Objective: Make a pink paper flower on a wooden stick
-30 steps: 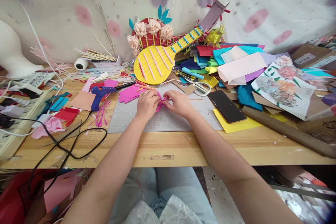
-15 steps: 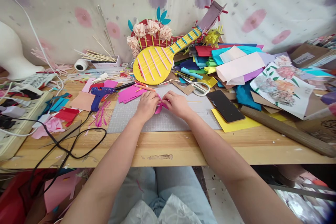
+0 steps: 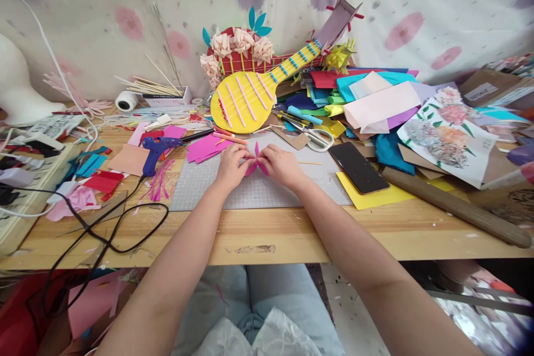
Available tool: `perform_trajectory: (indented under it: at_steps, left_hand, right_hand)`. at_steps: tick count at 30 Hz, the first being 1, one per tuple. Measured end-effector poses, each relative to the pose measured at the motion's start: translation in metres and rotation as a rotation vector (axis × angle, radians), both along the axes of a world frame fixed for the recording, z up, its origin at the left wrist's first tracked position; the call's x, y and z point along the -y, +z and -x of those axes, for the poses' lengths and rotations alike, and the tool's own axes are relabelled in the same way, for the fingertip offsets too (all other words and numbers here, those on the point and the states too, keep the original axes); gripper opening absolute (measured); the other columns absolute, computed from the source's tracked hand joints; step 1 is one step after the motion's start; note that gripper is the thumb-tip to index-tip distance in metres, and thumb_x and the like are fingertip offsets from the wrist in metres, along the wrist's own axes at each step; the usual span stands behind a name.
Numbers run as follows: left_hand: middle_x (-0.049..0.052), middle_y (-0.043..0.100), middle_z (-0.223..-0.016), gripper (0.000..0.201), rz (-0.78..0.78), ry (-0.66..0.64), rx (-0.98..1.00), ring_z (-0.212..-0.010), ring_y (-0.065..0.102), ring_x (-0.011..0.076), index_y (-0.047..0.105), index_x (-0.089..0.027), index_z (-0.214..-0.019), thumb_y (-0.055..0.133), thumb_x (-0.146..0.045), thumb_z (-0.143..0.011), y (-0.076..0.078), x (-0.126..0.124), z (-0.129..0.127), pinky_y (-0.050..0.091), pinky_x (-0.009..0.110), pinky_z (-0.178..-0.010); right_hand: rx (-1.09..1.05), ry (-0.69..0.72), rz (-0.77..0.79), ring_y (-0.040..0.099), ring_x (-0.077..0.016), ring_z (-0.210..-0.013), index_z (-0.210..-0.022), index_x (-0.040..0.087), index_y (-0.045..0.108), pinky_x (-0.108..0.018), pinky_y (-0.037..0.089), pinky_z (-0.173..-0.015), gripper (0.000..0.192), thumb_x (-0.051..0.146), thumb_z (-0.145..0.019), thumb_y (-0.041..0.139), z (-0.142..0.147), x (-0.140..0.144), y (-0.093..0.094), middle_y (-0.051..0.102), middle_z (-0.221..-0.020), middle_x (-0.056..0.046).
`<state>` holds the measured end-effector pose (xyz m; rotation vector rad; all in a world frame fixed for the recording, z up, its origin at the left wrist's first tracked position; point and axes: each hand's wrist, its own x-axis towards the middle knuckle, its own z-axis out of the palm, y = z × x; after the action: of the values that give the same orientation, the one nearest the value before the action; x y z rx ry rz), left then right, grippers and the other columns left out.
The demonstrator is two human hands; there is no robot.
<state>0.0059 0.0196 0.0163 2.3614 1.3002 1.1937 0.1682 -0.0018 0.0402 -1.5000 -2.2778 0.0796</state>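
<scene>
Between my two hands is a small magenta paper flower (image 3: 262, 169) with pointed petals, one standing up and others spreading down. My left hand (image 3: 233, 164) pinches its left side. My right hand (image 3: 280, 163) pinches it from the right, fingertips close to those of the left. The fingers cover much of the flower's middle. Both hands are just above the grey cutting mat (image 3: 208, 192). Magenta paper pieces (image 3: 202, 148) lie by my left hand, with orange sticks (image 3: 229, 138) beyond them.
A blue glue gun (image 3: 156, 153) with a black cord lies left. A yellow paper lute (image 3: 242, 103) leans at the back. Scissors (image 3: 321, 140), a phone (image 3: 359, 168) and a wooden stick (image 3: 454, 206) are on the right, below piled coloured paper (image 3: 384, 105).
The magenta paper has been turned and spread between my fingers, so a petal now points upward. Both hands stay in nearly the same place.
</scene>
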Motion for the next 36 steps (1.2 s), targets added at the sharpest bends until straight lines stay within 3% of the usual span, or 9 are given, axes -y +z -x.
perform_trajectory:
  at_steps: [5, 12, 20, 26, 36]
  left_hand:
    - [0.003, 0.061, -0.084, 0.013, 0.036, 0.005, 0.0, -0.092, 0.053, 0.0175, 0.063, -0.02, -0.07, 0.057, -0.029, -0.077, 0.001, -0.001, 0.0, 0.038, 0.035, -0.084]
    - [0.002, 0.061, -0.085, 0.011, 0.067, 0.011, -0.02, -0.091, 0.053, 0.017, 0.063, -0.02, -0.069, 0.058, -0.026, -0.077, 0.001, -0.002, 0.001, 0.036, 0.036, -0.085]
    - [0.003, 0.061, -0.086, 0.019, 0.138, 0.015, 0.043, -0.09, 0.053, 0.0174, 0.062, -0.02, -0.067, 0.053, -0.031, -0.079, -0.003, -0.003, 0.002, 0.039, 0.037, -0.085]
    - [0.004, 0.06, -0.09, 0.016, 0.15, -0.006, 0.099, -0.093, 0.054, 0.019, 0.065, -0.021, -0.073, 0.067, -0.036, -0.067, -0.006, -0.005, 0.003, 0.04, 0.037, -0.086]
    - [0.001, 0.061, -0.085, 0.011, 0.116, 0.023, 0.055, -0.091, 0.053, 0.0177, 0.066, -0.024, -0.066, 0.065, -0.033, -0.07, -0.007, -0.008, 0.007, 0.037, 0.038, -0.087]
  right_hand:
    - [-0.044, 0.0, -0.008, 0.055, -0.015, -0.083, -0.092, 0.019, 0.059, -0.024, 0.032, -0.059, 0.027, 0.028, -0.09, 0.034, 0.0, 0.001, 0.002, 0.059, -0.097, -0.006]
    - [-0.141, 0.059, -0.033, 0.054, -0.0133, -0.076, -0.087, 0.019, 0.058, -0.023, 0.033, -0.059, 0.018, 0.034, -0.085, 0.046, -0.003, -0.003, -0.008, 0.058, -0.091, -0.004]
    - [-0.155, 0.057, 0.03, 0.054, -0.0149, -0.079, -0.083, 0.017, 0.058, -0.025, 0.036, -0.065, 0.017, 0.03, -0.085, 0.047, -0.001, -0.006, -0.011, 0.059, -0.088, -0.005]
    - [-0.141, 0.049, 0.06, 0.054, -0.0162, -0.081, -0.086, 0.016, 0.058, -0.026, 0.037, -0.068, 0.016, 0.026, -0.086, 0.045, 0.0, -0.005, -0.011, 0.059, -0.09, -0.007]
    - [-0.189, 0.117, 0.071, 0.053, -0.0137, -0.08, -0.084, 0.016, 0.059, -0.024, 0.038, -0.072, 0.02, 0.023, -0.088, 0.041, -0.001, -0.006, -0.011, 0.058, -0.087, -0.006]
